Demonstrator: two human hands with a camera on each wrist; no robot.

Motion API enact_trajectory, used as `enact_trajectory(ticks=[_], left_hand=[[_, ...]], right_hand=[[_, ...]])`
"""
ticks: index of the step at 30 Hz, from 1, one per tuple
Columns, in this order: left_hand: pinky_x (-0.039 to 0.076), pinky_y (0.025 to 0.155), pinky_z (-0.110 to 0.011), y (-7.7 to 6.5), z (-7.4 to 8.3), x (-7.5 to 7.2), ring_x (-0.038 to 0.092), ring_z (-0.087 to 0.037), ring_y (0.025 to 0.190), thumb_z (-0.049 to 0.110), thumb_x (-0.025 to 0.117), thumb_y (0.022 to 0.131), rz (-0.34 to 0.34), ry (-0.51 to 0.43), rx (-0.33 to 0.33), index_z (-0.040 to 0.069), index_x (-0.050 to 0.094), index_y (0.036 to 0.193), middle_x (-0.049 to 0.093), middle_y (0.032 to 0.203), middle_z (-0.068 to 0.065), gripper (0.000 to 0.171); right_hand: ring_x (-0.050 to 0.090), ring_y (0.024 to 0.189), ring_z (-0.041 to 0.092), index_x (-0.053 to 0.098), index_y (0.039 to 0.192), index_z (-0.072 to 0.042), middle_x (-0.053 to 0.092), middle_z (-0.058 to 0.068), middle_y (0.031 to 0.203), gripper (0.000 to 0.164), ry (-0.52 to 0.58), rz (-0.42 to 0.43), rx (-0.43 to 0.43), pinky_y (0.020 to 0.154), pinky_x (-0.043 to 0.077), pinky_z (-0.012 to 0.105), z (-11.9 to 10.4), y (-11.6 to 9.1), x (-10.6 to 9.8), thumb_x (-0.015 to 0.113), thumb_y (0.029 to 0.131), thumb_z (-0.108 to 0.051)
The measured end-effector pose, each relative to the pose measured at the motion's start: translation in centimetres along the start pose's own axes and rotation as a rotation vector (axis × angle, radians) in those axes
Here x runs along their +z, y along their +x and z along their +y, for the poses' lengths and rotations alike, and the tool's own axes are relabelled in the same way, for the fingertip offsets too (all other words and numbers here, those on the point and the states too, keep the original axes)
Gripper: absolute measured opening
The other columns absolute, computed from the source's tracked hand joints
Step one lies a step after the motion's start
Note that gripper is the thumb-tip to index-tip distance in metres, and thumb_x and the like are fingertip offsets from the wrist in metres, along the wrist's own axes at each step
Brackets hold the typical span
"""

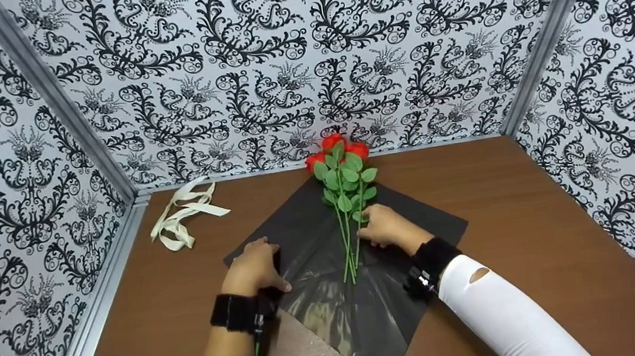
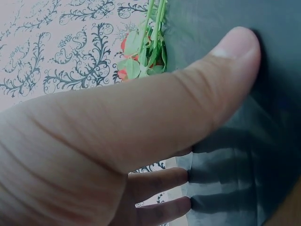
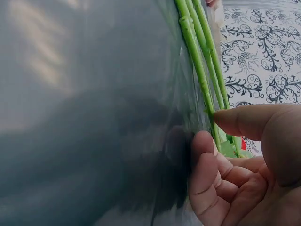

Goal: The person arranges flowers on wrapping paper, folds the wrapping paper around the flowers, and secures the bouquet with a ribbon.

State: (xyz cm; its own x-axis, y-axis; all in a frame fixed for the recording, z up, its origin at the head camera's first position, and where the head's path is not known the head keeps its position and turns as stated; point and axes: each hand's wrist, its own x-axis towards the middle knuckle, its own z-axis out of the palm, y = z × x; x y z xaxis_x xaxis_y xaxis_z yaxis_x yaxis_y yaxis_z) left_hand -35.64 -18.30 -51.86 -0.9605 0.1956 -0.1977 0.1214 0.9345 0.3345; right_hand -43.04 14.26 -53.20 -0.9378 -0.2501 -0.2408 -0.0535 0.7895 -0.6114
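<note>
On our desk (image 1: pixel 535 226): left hand (image 1: pixel 253 266) loose, fingertips touching black sheet (image 1: pixel 300 236) near edge; right hand (image 1: pixel 387 226) pinching stem (image 3: pixel 200 70) of red roses (image 1: pixel 348 175) laid on top; ribbon (image 1: pixel 204 208) off left.

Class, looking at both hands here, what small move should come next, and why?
Probably the left hand should lift its side of the black sheet toward the roses: it is at the edge, the sheet lies unfolded beneath the stems, and the right hand touches them.

Scroll-patterned walls (image 1: pixel 260 84) around a brown tabletop (image 1: pixel 535 226)
</note>
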Motion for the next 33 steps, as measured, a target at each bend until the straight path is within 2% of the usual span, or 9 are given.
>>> enact_trajectory(ticks=[5, 15, 19, 20, 22, 24, 26, 27, 33], left_hand=[[0.038, 0.115, -0.073, 0.06, -0.03, -0.01, 0.034, -0.047, 0.156, 0.043, 0.101, 0.067, -0.007, -0.011, 0.003, 0.010, 0.057, 0.153, 0.037, 0.169, -0.022, 0.102], [0.039, 0.115, -0.071, 0.05, -0.23, -0.03, 0.036, -0.047, 0.155, 0.044, 0.101, 0.066, -0.004, 0.014, 0.008, 0.008, 0.058, 0.151, 0.038, 0.168, -0.022, 0.102], [0.039, 0.116, -0.071, 0.06, -0.37, -0.07, 0.037, -0.047, 0.154, 0.045, 0.101, 0.065, 0.001, 0.017, 0.010, 0.008, 0.058, 0.151, 0.038, 0.168, -0.023, 0.102], [0.039, 0.116, -0.071, 0.06, -0.40, -0.06, 0.037, -0.047, 0.154, 0.045, 0.101, 0.065, 0.004, 0.020, 0.010, 0.008, 0.059, 0.150, 0.038, 0.168, -0.023, 0.102], [0.040, 0.115, -0.071, 0.09, -0.41, -0.04, 0.038, -0.048, 0.154, 0.045, 0.102, 0.065, 0.005, 0.016, 0.006, 0.009, 0.058, 0.151, 0.038, 0.168, -0.022, 0.104], [0.040, 0.115, -0.071, 0.12, -0.36, -0.01, 0.038, -0.049, 0.153, 0.045, 0.102, 0.064, 0.005, 0.014, 0.002, 0.009, 0.057, 0.152, 0.037, 0.169, -0.022, 0.105], [0.041, 0.115, -0.071, 0.12, -0.26, 0.00, 0.039, -0.049, 0.153, 0.044, 0.102, 0.065, 0.002, 0.014, -0.004, 0.010, 0.056, 0.153, 0.037, 0.169, -0.021, 0.105], [0.041, 0.115, -0.071, 0.13, -0.22, 0.01, 0.039, -0.049, 0.153, 0.044, 0.102, 0.065, -0.001, 0.013, -0.006, 0.010, 0.055, 0.154, 0.037, 0.169, -0.021, 0.106], [0.038, 0.115, -0.073, 0.25, -0.10, 0.03, 0.038, -0.049, 0.153, 0.045, 0.101, 0.065, -0.011, 0.020, -0.006, 0.010, 0.056, 0.154, 0.037, 0.169, -0.021, 0.105]], right_hand=[[0.064, 0.050, 0.014, 0.049, 0.155, 0.003, 0.070, 0.004, 0.063, 0.066, -0.026, -0.006, -0.009, 0.046, 0.052, 0.029, 0.16, 0.08, -0.17, 0.071, 0.099, -0.026], [0.068, 0.054, 0.016, 0.052, 0.151, 0.005, 0.074, 0.006, 0.070, 0.064, 0.001, -0.002, -0.011, 0.048, 0.054, 0.029, 0.25, -0.33, -0.78, 0.072, 0.100, -0.027], [0.067, 0.053, 0.017, 0.054, 0.150, 0.004, 0.073, 0.006, 0.068, 0.063, -0.039, 0.009, -0.031, 0.049, 0.054, 0.031, 0.19, -0.29, -0.73, 0.073, 0.099, -0.029], [0.069, 0.055, 0.021, 0.054, 0.150, 0.004, 0.074, 0.009, 0.070, 0.064, -0.057, 0.011, -0.039, 0.051, 0.057, 0.034, 0.14, -0.24, -0.67, 0.074, 0.099, -0.029], [0.077, 0.075, 0.027, 0.055, 0.149, 0.003, 0.080, 0.015, 0.090, 0.066, -0.118, 0.034, -0.063, 0.068, 0.063, 0.040, 0.01, -0.12, -0.51, 0.075, 0.098, -0.032], [0.077, 0.103, 0.033, 0.055, 0.150, 0.002, 0.078, 0.021, 0.116, 0.068, -0.162, 0.049, -0.074, 0.088, 0.062, 0.046, -0.14, -0.01, -0.34, 0.077, 0.096, -0.034], [0.065, 0.131, 0.038, 0.054, 0.151, 0.000, 0.066, 0.023, 0.142, 0.070, -0.196, 0.062, -0.082, 0.109, 0.053, 0.051, -0.23, 0.04, -0.23, 0.078, 0.095, -0.033], [0.059, 0.139, 0.039, 0.055, 0.152, -0.002, 0.060, 0.022, 0.151, 0.069, -0.206, 0.067, -0.085, 0.115, 0.049, 0.052, -0.28, 0.05, -0.19, 0.078, 0.094, -0.033], [0.054, 0.143, 0.039, 0.054, 0.154, -0.007, 0.057, 0.019, 0.155, 0.066, -0.199, 0.053, -0.076, 0.117, 0.046, 0.054, -0.36, 0.06, -0.25, 0.075, 0.096, -0.031]])
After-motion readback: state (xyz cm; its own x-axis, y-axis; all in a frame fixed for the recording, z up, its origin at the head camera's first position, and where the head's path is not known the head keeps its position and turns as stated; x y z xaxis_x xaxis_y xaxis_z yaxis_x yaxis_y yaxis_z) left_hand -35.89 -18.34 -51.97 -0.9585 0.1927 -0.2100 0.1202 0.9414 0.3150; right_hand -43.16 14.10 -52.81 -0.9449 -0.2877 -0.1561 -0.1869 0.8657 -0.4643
